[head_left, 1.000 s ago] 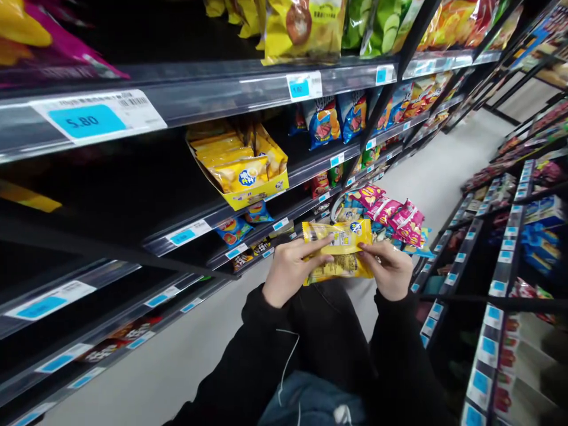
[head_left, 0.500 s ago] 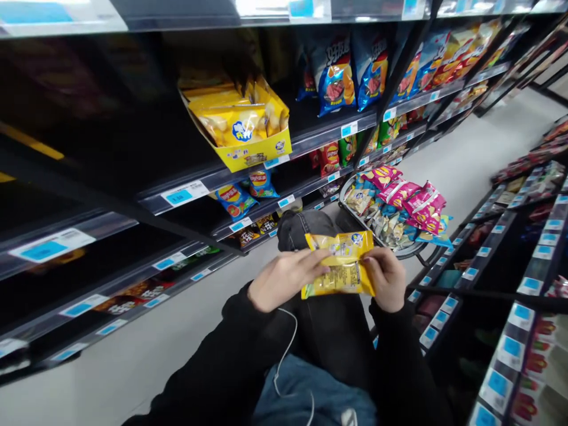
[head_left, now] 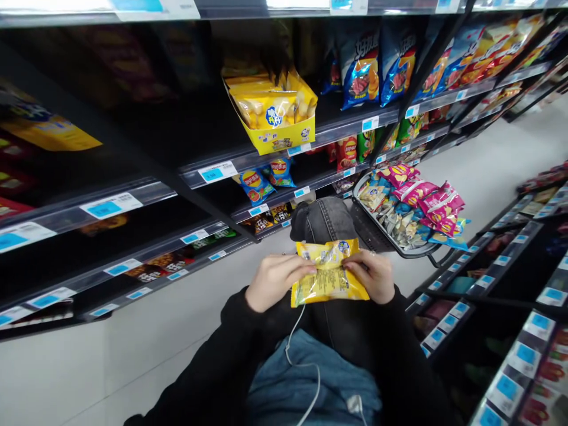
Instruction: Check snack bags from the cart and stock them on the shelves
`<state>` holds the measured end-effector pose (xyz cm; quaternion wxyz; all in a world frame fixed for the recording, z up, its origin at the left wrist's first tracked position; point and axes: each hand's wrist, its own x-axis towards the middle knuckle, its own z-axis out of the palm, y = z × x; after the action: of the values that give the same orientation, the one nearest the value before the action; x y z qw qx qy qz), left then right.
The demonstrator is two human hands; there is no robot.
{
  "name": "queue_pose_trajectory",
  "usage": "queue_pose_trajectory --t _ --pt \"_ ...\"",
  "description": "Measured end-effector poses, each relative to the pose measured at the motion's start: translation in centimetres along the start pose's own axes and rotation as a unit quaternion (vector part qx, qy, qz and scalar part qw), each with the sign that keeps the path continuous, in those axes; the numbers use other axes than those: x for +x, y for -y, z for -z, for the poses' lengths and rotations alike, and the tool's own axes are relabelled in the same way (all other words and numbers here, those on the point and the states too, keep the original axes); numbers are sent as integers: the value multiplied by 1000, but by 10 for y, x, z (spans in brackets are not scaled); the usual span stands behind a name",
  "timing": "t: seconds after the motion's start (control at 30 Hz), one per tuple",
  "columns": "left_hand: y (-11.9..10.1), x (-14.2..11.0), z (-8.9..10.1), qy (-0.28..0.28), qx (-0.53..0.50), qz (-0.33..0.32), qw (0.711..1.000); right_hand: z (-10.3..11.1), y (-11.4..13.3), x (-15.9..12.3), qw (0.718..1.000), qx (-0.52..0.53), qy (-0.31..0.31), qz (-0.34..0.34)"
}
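The fingers of the left hand [head_left: 280,278] and the right hand [head_left: 371,275] pinch 1 yellow snack packet [head_left: 329,281] between them, 1 hand at each side. The packet is above the person's lap, its printed text showing. Ahead, a basket [head_left: 394,239] on the floor [head_left: 146,349] holds pink bags [head_left: 441,204] and smaller packets. On the shelf [head_left: 266,155] to the left, an open yellow box [head_left: 284,137] holds more yellow packets [head_left: 266,109], near blue bags [head_left: 360,77].

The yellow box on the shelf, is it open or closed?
The yellow box is open: yellow packets are visible inside, rising above its low front wall.
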<state>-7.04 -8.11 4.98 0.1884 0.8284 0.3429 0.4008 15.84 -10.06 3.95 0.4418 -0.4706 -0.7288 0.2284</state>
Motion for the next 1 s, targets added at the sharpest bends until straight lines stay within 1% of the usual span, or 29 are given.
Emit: queue_pose_trajectory --t 0.07,0.1,0.2,0.3,0.4,0.47,0.53,0.67,0.77,0.83,0.9,1.0 --pt "5 0 -1 8 -23 37 999 0 0 3 1000 -11 -5 -22" --pt "7 -2 -1 16 -27 45 998 0 -1 4 999 -16 -8 -36" --pt "9 -7 -3 40 -8 25 999 0 -5 3 997 -20 -13 -68" --pt "8 -8 -6 61 45 11 997 1 -13 2 997 -15 5 -76" --pt "9 -4 -11 105 115 16 988 3 -21 3 997 -12 33 -70" --pt "10 0 -16 132 153 25 979 4 -26 3 997 -14 44 -66" --pt "12 3 -20 148 175 47 972 4 -30 3 996 -23 48 -77" --pt "13 8 -21 177 202 79 960 2 -32 5 987 -40 63 -145" --pt "15 13 -19 201 186 99 956 2 -29 9 976 -66 91 -185" --pt "17 15 -19 208 164 115 957 3 -25 14 970 -86 114 -198" --pt "20 15 -20 200 157 111 961 4 -23 17 965 -105 131 -201" --pt "22 14 -20 149 206 60 965 4 -22 20 965 -116 136 -192"
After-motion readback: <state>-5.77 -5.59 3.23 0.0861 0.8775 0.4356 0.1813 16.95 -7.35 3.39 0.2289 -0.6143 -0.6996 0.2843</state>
